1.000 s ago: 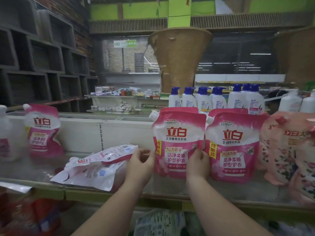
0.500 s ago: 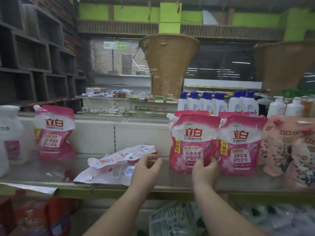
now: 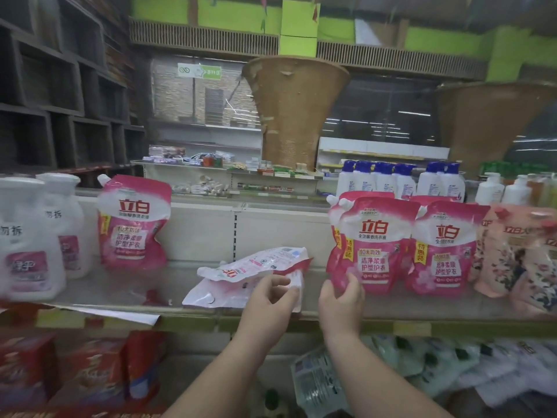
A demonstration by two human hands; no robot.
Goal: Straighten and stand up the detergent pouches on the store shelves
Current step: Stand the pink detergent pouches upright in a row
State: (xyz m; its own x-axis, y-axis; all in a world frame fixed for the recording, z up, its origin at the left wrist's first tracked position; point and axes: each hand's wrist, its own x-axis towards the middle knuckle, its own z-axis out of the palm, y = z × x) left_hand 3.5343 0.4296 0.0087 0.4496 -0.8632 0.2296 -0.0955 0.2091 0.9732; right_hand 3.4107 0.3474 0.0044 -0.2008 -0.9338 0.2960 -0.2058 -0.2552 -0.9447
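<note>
Store shelf [image 3: 120, 297]: right hand [image 3: 342, 300] gripped the upright pink pouch [image 3: 369, 245] at its lower corner; left hand [image 3: 271, 297], fingers loosely curled, touched the toppled pouches [image 3: 250, 267] beyond it.

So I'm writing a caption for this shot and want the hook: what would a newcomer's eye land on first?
Probably the bright pink detergent pouches standing in a row at the right of the shelf, with the right hand gripping the bottom corner of the leftmost one. Next, the fallen pouches lying flat at mid-shelf, where the left hand reaches their near end. A lone upright pouch stands at the left beside white bottles.
</note>
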